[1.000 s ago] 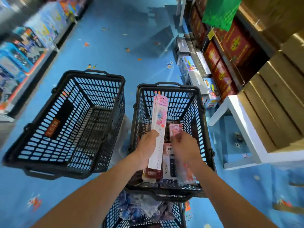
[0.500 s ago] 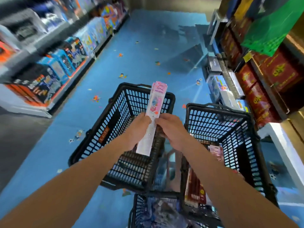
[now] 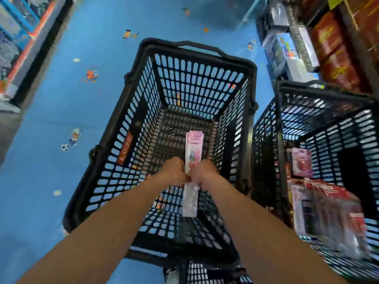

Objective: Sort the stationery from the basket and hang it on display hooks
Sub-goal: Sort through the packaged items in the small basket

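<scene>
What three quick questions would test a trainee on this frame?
1. True or false: the long pink packs are held by the left hand alone.
2. Pick one. The packs are held over: A) the middle basket, B) a shelf, C) a table.
3. Short answer: which basket holds the red and pink boxed goods?

Key
1. False: the right hand grips them too.
2. A.
3. The right basket.
</scene>
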`<state>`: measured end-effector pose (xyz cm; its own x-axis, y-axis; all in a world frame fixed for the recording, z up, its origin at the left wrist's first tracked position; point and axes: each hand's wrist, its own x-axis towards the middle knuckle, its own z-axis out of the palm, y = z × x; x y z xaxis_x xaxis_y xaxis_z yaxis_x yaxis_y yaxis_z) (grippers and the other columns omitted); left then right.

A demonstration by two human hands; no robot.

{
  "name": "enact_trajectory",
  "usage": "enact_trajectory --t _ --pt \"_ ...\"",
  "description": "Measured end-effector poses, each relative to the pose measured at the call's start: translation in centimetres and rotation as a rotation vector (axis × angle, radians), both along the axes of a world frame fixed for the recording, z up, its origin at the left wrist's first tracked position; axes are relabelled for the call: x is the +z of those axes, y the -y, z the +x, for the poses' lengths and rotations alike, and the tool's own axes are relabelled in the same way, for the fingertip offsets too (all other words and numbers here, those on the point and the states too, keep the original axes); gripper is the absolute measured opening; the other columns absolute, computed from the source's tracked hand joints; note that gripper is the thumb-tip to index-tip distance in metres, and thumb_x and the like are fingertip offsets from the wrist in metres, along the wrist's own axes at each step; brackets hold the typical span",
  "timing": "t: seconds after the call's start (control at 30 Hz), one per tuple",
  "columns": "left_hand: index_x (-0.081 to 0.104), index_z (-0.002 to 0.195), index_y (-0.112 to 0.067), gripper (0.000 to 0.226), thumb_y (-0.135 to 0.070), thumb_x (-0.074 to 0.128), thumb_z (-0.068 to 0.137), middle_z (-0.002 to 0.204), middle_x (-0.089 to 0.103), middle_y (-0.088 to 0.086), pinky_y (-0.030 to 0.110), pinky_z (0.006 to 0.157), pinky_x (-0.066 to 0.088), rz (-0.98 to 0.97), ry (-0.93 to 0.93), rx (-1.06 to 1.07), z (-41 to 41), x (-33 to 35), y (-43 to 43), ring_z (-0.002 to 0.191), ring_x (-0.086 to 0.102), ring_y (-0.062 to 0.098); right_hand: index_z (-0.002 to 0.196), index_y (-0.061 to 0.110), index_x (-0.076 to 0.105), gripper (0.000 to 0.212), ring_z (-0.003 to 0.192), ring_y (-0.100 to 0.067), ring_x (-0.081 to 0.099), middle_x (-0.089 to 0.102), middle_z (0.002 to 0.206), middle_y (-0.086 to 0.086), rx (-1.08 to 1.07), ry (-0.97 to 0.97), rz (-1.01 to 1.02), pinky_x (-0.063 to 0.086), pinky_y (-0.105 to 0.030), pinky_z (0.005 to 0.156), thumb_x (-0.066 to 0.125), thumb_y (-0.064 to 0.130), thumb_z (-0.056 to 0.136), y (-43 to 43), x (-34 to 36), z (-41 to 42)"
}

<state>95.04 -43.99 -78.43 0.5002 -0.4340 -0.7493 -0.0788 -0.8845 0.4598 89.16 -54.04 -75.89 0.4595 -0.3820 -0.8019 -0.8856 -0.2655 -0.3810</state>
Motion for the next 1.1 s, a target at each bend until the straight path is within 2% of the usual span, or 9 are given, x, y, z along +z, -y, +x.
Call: enact_trajectory --t 0.07,0.13,0.2,0.37,0.5,0.7,0.8,0.9,1.1 --pt "0.075 0.085 -0.01 0.021 -0.03 0.08 0.083 0.081 0.07 0.01 0.034 0.067 0.052 0.03 0.034 -0.115 -0.2 -1.6 0.9 0.087 0.072 0.027 0.137 0.003 0.056 0.037 0.129 -0.031 0.057 0.058 0.139 -0.014 0.094 -0.086 -0.087 0.049 -0.035 0.099 0.048 0.019 0.105 -0.2 -1.8 0.2" --pt "0.075 0.105 -0.001 0.028 -0.024 0.074 0.09 0.105 0.074 0.02 0.038 0.08 0.055 0.061 0.05 -0.196 -0.5 -2.8 1.7 0.103 0.072 0.034 0.144 0.006 0.05 0.041 0.136 -0.028 0.051 0.052 0.148 -0.012 0.045 -0.118 -0.129 0.046 -0.033 0.103 0.042 0.023 0.107 -0.4 -3.1 0.6" --pt "0.071 0.114 0.0 0.03 -0.021 0.071 0.092 0.112 0.073 0.02 0.037 0.082 0.055 0.088 0.037 -0.207 -0.6 -3.7 2.1 0.107 0.07 0.034 0.147 0.008 0.047 0.044 0.139 -0.027 0.047 0.047 0.153 -0.009 -0.005 -0.151 -0.113 0.044 -0.032 0.107 0.041 0.022 0.106 -0.6 -4.0 0.8" --pt "0.073 0.108 -0.011 0.038 -0.041 0.077 0.086 0.11 0.074 0.013 0.039 0.085 0.058 0.07 0.086 -0.222 -0.8 -5.5 2.1 0.102 0.07 0.032 0.149 0.007 0.045 0.052 0.122 -0.035 0.06 0.059 0.138 -0.018 -0.135 -0.137 -0.043 0.055 -0.042 0.099 0.05 0.019 0.1 -0.1 -5.2 0.7" --pt "0.07 0.116 -0.007 0.041 -0.037 0.076 0.089 0.115 0.073 0.016 0.039 0.089 0.054 0.034 0.126 -0.219 -1.1 -4.8 2.0 0.109 0.068 0.035 0.133 0.0 0.059 0.04 0.114 -0.034 0.065 0.064 0.128 -0.019 -0.123 -0.165 -0.027 0.052 -0.035 0.077 0.054 0.013 0.096 -0.1 -4.8 0.6" --pt "0.065 0.124 -0.009 0.048 -0.031 0.081 0.085 0.119 0.071 0.011 0.035 0.09 0.055 0.044 0.077 -0.279 -0.8 -2.2 1.1 0.11 0.067 0.028 0.138 0.001 0.052 0.045 0.12 -0.031 0.063 0.062 0.134 -0.017 0.053 -0.118 -0.116 0.048 -0.03 0.078 0.059 0.017 0.096 -0.5 -1.6 0.0" --pt "0.063 0.126 -0.006 0.041 -0.017 0.076 0.088 0.12 0.07 0.015 0.04 0.097 0.054 -0.026 0.107 -0.243 -0.3 0.8 0.2 0.112 0.066 0.031 0.135 0.0 0.049 0.047 0.12 -0.035 0.06 0.06 0.132 -0.018 0.149 0.005 -0.168 0.045 -0.031 0.077 0.062 0.023 0.096 -0.7 1.2 -0.4" --pt "0.065 0.124 -0.01 0.032 -0.013 0.067 0.092 0.119 0.07 0.01 0.034 0.094 0.052 -0.061 0.239 -0.191 -0.4 4.2 -1.2 0.112 0.066 0.029 0.13 0.001 0.048 0.044 0.115 -0.035 0.06 0.061 0.126 -0.019 0.264 0.154 -0.181 0.043 -0.032 0.077 0.062 0.022 0.094 -0.9 4.2 -1.5" --pt "0.063 0.122 -0.022 0.045 -0.014 0.079 0.081 0.107 0.063 -0.006 0.026 0.087 0.048 -0.166 0.392 -0.008 -3.8 12.0 -3.8 0.097 0.061 0.014 0.12 0.011 0.049 0.037 0.095 -0.026 0.056 0.056 0.099 -0.004 0.397 0.391 -0.2 0.042 -0.028 0.069 0.07 0.017 0.09 -0.5 11.1 -6.3"
